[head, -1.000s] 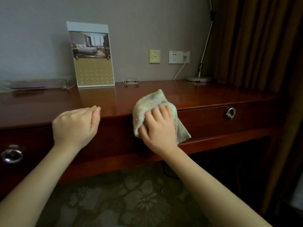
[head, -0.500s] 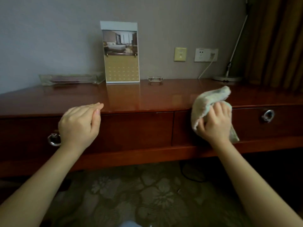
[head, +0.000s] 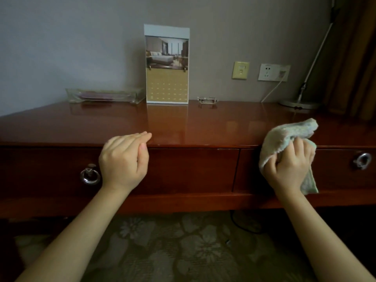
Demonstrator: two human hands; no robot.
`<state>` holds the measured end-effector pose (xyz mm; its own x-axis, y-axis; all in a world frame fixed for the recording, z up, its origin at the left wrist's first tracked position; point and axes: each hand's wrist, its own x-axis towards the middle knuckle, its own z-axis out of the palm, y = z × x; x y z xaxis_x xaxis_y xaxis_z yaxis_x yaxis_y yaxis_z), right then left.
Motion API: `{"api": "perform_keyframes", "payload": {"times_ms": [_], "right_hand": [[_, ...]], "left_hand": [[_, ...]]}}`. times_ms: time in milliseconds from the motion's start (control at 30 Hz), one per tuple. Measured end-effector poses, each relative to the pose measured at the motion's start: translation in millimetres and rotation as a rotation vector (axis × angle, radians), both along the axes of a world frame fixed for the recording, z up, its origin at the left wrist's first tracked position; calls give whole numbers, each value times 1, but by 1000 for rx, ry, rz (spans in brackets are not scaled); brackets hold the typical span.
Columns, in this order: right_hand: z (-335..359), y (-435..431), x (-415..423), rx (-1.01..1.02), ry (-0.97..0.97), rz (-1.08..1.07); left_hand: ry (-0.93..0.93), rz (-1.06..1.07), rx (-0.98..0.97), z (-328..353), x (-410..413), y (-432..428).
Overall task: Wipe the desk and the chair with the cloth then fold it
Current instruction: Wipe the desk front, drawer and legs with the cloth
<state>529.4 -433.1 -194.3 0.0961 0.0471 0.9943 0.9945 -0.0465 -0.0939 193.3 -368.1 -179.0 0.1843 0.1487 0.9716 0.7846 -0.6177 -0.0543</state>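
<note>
Holding the bunched cloth (head: 284, 137) tight, the right hand (head: 289, 165) sits at the desk (head: 183, 127) edge; the unwiped top stretches left toward the empty, loosely curled left hand (head: 122, 159).

Dim, soft indoor light leaves the wall (head: 61, 41) palest and bluish at left, fading to deep shadow by the curtain (head: 358, 58). The polished surface (head: 203, 127) carries muted reflections. Wide-angle distortion bows the edges; detail is slightly soft.
</note>
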Motion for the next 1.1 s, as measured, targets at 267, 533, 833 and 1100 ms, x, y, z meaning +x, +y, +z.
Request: {"api": "perform_keyframes", "payload": {"times_ms": [267, 533, 833, 1100], "right_hand": [[24, 24, -155, -157, -100, 168], [53, 62, -399, -573, -363, 522], [68, 85, -502, -760, -448, 477], [78, 69, -478, -886, -98, 257]], "left_hand": [[276, 47, -177, 22, -66, -19], [177, 410, -370, 31, -260, 18], [-143, 187, -327, 15, -355, 59], [-165, -201, -130, 2, -349, 88]]}}
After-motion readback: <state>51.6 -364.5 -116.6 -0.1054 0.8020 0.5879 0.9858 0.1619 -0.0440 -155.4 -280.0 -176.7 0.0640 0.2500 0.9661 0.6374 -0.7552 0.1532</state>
